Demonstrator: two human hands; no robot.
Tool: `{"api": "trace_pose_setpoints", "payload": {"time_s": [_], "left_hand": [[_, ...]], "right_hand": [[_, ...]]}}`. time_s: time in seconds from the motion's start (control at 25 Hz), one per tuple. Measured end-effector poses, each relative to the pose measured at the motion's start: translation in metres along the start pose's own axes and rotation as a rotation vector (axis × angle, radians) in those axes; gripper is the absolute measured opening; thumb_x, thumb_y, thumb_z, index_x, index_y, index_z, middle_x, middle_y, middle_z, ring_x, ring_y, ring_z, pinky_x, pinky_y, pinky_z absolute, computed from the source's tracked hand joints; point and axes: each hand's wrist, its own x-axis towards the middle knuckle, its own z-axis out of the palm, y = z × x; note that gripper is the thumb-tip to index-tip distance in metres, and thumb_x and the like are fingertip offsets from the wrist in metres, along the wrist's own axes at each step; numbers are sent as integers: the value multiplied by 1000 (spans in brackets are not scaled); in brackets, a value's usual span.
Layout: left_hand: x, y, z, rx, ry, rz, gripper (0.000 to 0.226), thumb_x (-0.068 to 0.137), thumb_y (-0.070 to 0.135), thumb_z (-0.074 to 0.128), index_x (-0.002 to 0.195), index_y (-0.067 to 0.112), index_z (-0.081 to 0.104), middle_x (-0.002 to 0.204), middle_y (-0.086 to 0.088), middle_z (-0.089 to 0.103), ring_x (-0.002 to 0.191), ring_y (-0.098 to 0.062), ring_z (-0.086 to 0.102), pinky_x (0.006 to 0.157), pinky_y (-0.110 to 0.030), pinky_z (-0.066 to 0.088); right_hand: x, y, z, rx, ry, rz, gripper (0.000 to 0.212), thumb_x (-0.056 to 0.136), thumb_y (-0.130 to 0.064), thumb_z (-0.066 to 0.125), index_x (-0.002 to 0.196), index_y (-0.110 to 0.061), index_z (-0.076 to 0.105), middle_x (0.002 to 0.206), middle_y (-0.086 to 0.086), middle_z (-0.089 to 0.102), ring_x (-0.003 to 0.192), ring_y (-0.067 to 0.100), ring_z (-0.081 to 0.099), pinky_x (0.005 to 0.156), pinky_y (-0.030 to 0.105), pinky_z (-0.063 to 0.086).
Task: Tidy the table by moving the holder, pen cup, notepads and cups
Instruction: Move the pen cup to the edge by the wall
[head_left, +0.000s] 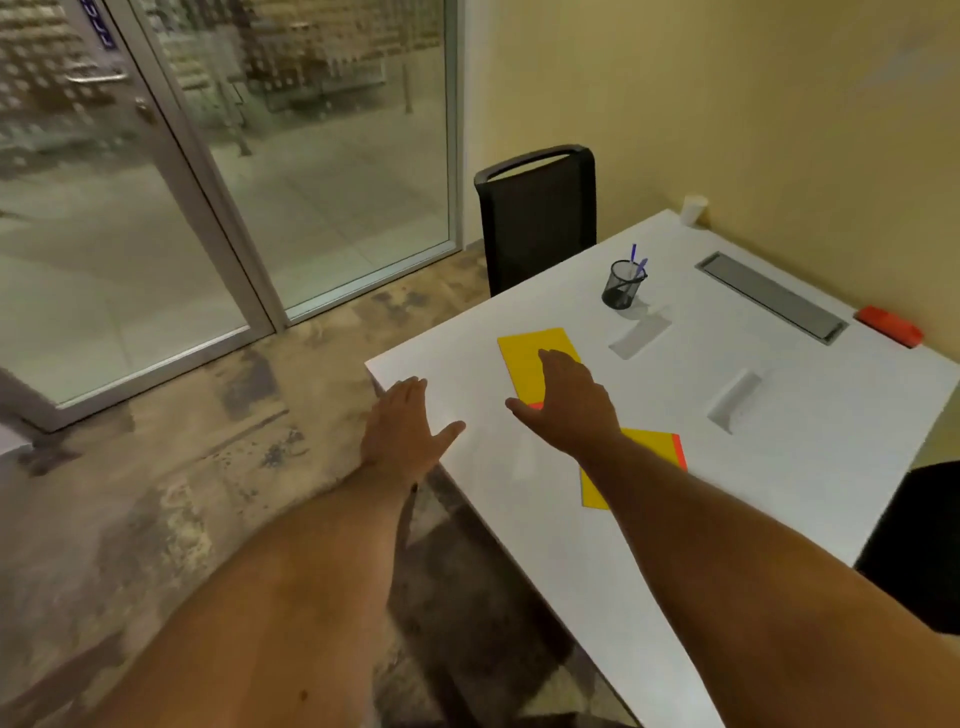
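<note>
Two yellow notepads with red binding edges lie on the white table (675, 519). My right hand (566, 400) hovers flat over the near end of the far notepad (530, 353), fingers spread, holding nothing. The second notepad (649, 447) lies partly under my right forearm. My left hand (405, 426) is open over the table's left corner. A black mesh pen cup (622, 286) with blue pens stands further back. A white paper cup (693, 209) sits at the far corner by the wall. Two clear holders (641, 332) (735, 397) lie on the tabletop.
A black chair (537, 218) stands at the table's far end. A grey cable hatch (771, 296) is set in the tabletop near the wall, with a red object (889, 326) beside it. Another dark chair (924, 540) is at the right edge. Glass doors are on the left.
</note>
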Motion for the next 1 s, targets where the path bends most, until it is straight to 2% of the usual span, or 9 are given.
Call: {"api": "trace_pose_setpoints", "payload": {"time_s": [0.12, 0.24, 0.4, 0.56, 0.68, 0.8, 0.88, 0.96, 1.0], "left_hand": [[27, -13, -18, 0, 4, 79, 96, 89, 73, 56, 160, 13, 31, 167, -6, 33, 156, -26, 27, 126, -45, 27], [61, -21, -24, 5, 27, 138, 96, 88, 73, 57, 158, 13, 34, 163, -8, 39, 153, -27, 33, 124, -46, 31], [131, -34, -19, 19, 36, 216, 93, 86, 73, 60, 154, 13, 39, 157, -10, 47, 147, -30, 40, 121, -47, 36], [208, -38, -11, 2, -26, 246, 93, 86, 73, 61, 156, 16, 37, 164, -7, 38, 154, -29, 31, 121, -48, 33], [280, -54, -17, -103, -120, 160, 94, 87, 72, 60, 160, 22, 30, 168, 0, 30, 156, -24, 23, 121, -47, 33], [346, -52, -22, -131, -218, 181, 92, 88, 67, 62, 161, 22, 27, 167, 0, 32, 154, -23, 28, 119, -49, 37], [381, -38, -20, -145, -218, 239, 87, 89, 63, 64, 158, 22, 31, 163, -1, 36, 150, -23, 34, 118, -42, 37], [419, -19, -8, -135, -232, 338, 77, 89, 61, 65, 152, 24, 40, 157, -2, 43, 145, -22, 39, 110, -30, 34], [439, -9, -1, -135, -259, 376, 74, 89, 61, 65, 150, 24, 42, 155, -2, 46, 143, -22, 41, 109, -29, 35]], "right_hand": [[8, -18, 3, -8, 30, 39, 96, 91, -69, 63, 164, -14, 32, 169, 7, 37, 153, 30, 39, 118, 47, 39], [26, -26, 10, -2, 38, 93, 95, 91, -68, 63, 163, -14, 33, 168, 8, 38, 152, 30, 40, 117, 47, 40], [68, -44, 42, 45, 105, 242, 88, 90, -68, 64, 156, -14, 43, 157, 7, 50, 142, 32, 50, 106, 47, 47], [141, -53, 73, 93, 104, 333, 87, 89, -70, 61, 156, -18, 41, 152, 4, 53, 140, 29, 51, 105, 47, 48], [215, -55, 75, 138, 83, 334, 87, 89, -69, 61, 158, -20, 39, 153, 3, 54, 140, 29, 51, 107, 46, 47], [270, -57, 73, 142, 65, 348, 89, 91, -69, 61, 160, -20, 36, 159, 4, 49, 144, 29, 49, 113, 46, 46], [297, -52, 68, 163, 70, 377, 89, 92, -69, 60, 162, -21, 33, 163, 3, 45, 148, 28, 46, 116, 46, 43], [320, -41, 67, 174, 76, 448, 90, 92, -71, 59, 163, -22, 32, 164, 2, 43, 149, 27, 44, 117, 45, 42], [332, -34, 66, 172, 94, 494, 90, 92, -72, 58, 163, -22, 32, 164, 2, 44, 149, 27, 45, 116, 45, 42]]}}
